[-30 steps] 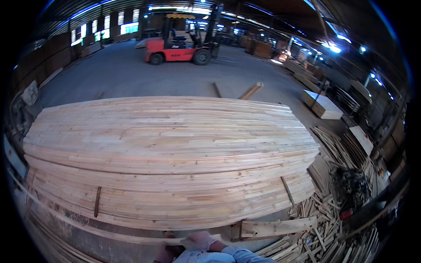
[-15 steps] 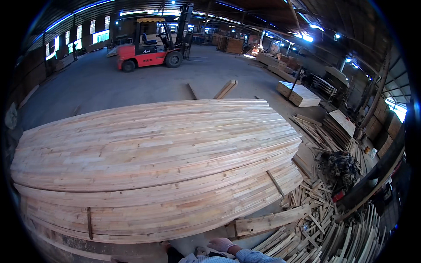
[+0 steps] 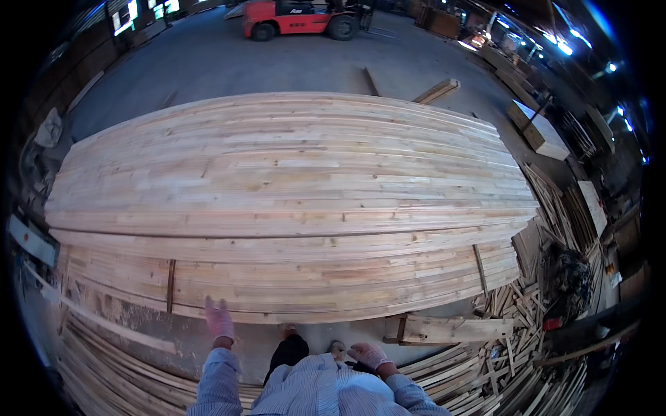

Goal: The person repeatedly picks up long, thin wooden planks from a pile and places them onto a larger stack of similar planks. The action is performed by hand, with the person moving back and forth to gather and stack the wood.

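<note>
A broad stack of pale, finger-jointed wooden boards (image 3: pixel 298 166) spans the middle of the view, with a dark gap running along its length toward the near side. My left hand (image 3: pixel 219 320), in a thin pale glove, reaches forward with fingers apart beside the stack's near edge; nothing is in it. A narrow dark wooden strip (image 3: pixel 171 286) stands against the near face just left of that hand. Close to my body, my gloved right hand (image 3: pixel 370 354) hangs with its fingers stretched out, holding nothing I can see. Another thin strip (image 3: pixel 480 269) lies on the near boards at the right.
A squared timber (image 3: pixel 454 330) lies at the front right, by a heap of scrap sticks (image 3: pixel 510 305). Long thin slats (image 3: pixel 139 367) lie at the lower left. A red forklift (image 3: pixel 298 23) stands beyond the stack, near loose timber (image 3: pixel 438 91) on the floor.
My view has tilted down, so the stack and forklift sit higher and farther right. My left hand has come into view at the near edge; my right hand stays close to my body.
</note>
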Motion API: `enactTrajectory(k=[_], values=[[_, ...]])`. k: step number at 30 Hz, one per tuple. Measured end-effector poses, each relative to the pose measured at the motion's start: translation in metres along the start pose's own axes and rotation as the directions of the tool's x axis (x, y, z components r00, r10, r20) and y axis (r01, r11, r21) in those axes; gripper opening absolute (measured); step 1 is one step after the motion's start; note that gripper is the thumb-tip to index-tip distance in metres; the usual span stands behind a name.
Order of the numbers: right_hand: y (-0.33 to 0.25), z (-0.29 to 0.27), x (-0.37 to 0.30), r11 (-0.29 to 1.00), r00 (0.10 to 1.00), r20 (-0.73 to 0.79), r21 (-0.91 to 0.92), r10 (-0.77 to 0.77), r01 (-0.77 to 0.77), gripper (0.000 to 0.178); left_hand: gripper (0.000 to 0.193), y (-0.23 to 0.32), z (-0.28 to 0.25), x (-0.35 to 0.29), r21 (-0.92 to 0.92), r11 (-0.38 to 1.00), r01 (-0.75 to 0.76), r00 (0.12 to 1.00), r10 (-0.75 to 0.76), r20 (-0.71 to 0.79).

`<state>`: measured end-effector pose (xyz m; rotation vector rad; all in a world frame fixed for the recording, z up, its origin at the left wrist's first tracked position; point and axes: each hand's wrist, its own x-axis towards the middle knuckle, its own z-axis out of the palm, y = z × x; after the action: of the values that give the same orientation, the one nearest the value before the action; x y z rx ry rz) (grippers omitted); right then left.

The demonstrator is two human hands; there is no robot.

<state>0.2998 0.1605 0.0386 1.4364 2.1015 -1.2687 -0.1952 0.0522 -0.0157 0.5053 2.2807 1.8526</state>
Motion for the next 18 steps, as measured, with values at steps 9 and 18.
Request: enactTrajectory(k=[9, 18], values=[[0.032, 0.01, -0.023, 0.992, 1.0, -0.017, -0.122, 0.01, -0.012, 0.035, 0.069, 0.098, 0.192, 0.066, 0.569, 0.567, -0.595, 0.723, 0.068, 0.687], [-0.03, 0.012, -0.11, 0.893, 0.911, -0.204, 0.359, 0.359, -0.272, 0.036, 0.071, 0.054, 0.25, 0.108, 0.605, 0.251, -0.756, 0.601, -0.101, 0.793]])
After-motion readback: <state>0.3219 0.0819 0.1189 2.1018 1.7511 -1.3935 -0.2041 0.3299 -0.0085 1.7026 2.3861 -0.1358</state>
